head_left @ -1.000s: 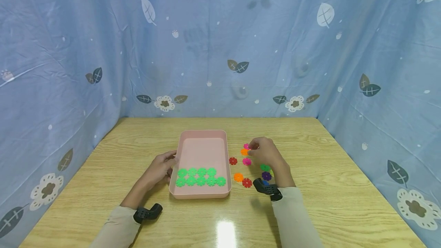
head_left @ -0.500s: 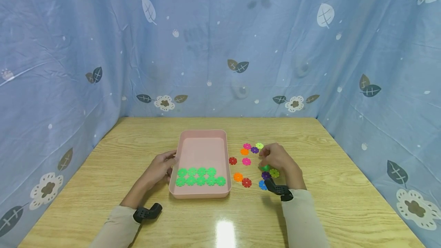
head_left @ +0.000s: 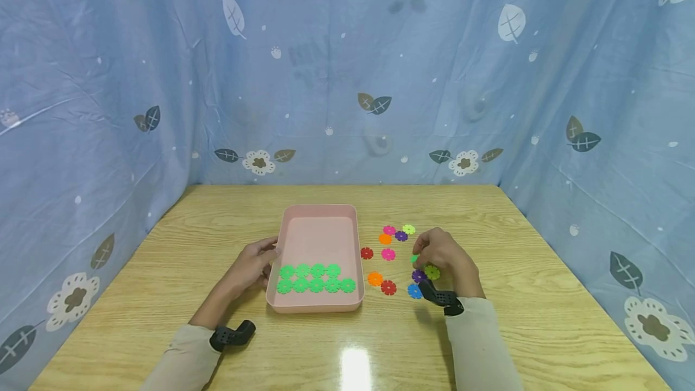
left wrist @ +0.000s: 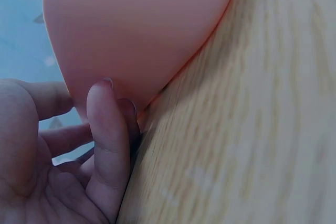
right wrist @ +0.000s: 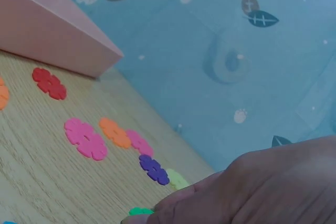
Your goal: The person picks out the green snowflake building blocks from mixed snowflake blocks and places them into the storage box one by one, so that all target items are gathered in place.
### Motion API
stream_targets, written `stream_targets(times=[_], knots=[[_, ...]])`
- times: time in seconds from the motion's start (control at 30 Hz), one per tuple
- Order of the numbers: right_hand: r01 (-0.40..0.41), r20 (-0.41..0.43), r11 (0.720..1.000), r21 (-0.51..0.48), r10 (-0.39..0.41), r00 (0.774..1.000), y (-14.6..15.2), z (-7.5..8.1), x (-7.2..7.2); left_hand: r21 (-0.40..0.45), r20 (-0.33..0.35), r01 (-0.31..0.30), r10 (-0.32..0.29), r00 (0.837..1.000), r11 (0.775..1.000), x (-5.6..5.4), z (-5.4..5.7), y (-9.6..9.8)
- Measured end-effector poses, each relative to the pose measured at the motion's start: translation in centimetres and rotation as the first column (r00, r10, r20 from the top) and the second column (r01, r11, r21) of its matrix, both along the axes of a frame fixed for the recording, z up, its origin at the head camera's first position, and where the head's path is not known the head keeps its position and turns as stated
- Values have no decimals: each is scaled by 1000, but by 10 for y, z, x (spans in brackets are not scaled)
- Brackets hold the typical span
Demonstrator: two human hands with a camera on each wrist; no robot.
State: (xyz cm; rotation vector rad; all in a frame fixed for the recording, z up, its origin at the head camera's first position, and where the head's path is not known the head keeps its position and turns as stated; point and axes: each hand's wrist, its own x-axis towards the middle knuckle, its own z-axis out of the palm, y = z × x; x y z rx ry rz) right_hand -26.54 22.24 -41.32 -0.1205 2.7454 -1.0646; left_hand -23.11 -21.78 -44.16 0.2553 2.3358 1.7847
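Note:
My right hand (head_left: pixel 446 256) pinches a green interlocking snowflake disc (head_left: pixel 415 257) between thumb and fingers, low over the table right of the tray. In the right wrist view only a green edge (right wrist: pixel 140 211) of that disc shows by the fingertips. On the left, my left hand (head_left: pixel 254 265) holds the side of a pink tray (head_left: pixel 320 308), its fingers bent against the outer wall (left wrist: pixel 142 35). Two rows of green snowflake discs (head_left: pixel 317 285) lie along the tray's near end.
Right of the tray lie loose discs: red (head_left: pixel 367 253), pink (head_left: pixel 388 254), orange (head_left: pixel 375 279), purple (head_left: pixel 401 236), blue (head_left: pixel 415 291) and yellow-green (head_left: pixel 432 272). Several sit close to my right hand. A patterned blue curtain (head_left: pixel 347 77) stands behind the wooden table (head_left: pixel 233 216).
My right hand has moved right and nearer from the far pink and orange discs to the green disc, and now pinches it. My left hand and the tray stay put.

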Motion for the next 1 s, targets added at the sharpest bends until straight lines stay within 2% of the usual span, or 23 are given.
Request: stream_targets(times=[0.43, 1.0], knots=[[5, -47, 1000, 15, -4, 999, -2, -3, -1, -14, -6, -3, 3, 1000, 1000, 0, 2, 0], [34, -64, 998, 58, -30, 998, -6, -2, -1, -4, 6, 2, -2, 1000, 1000, -1, 1, 0]])
